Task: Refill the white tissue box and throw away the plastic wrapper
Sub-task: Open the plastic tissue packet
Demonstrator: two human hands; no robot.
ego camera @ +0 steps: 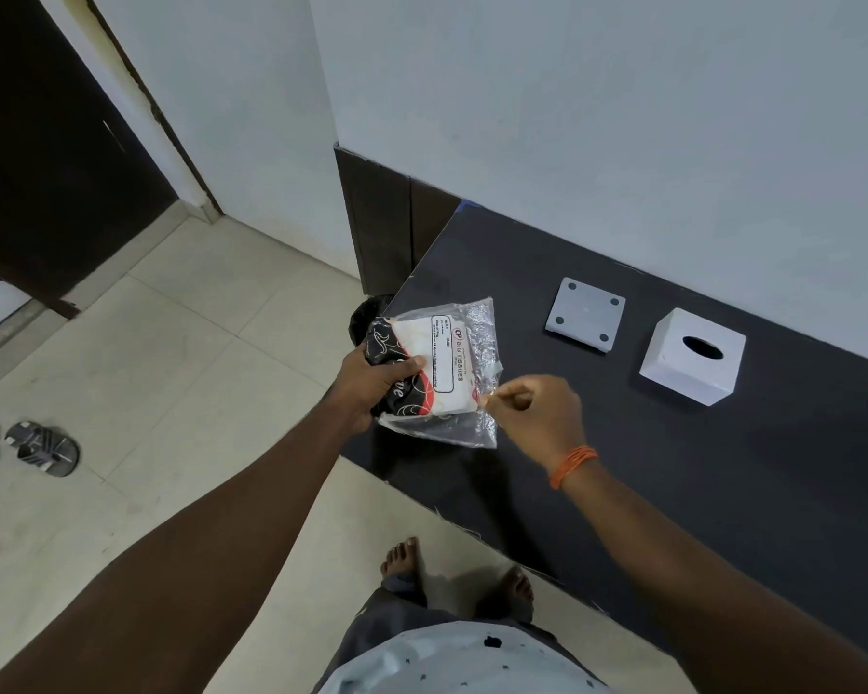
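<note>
A pack of tissues in a clear plastic wrapper with black, red and white print is held above the left end of the dark table. My left hand grips the pack's printed left end. My right hand pinches the wrapper's right edge between thumb and fingertips. The white tissue box stands to the right on the table, oval slot facing up. Its flat white base plate, with four dark round feet showing, lies apart to the left of the box.
A bin lined with a black bag sits on the floor behind the pack, at the table's left end. Grey sandals lie on the tiled floor at far left. A white wall runs behind the table.
</note>
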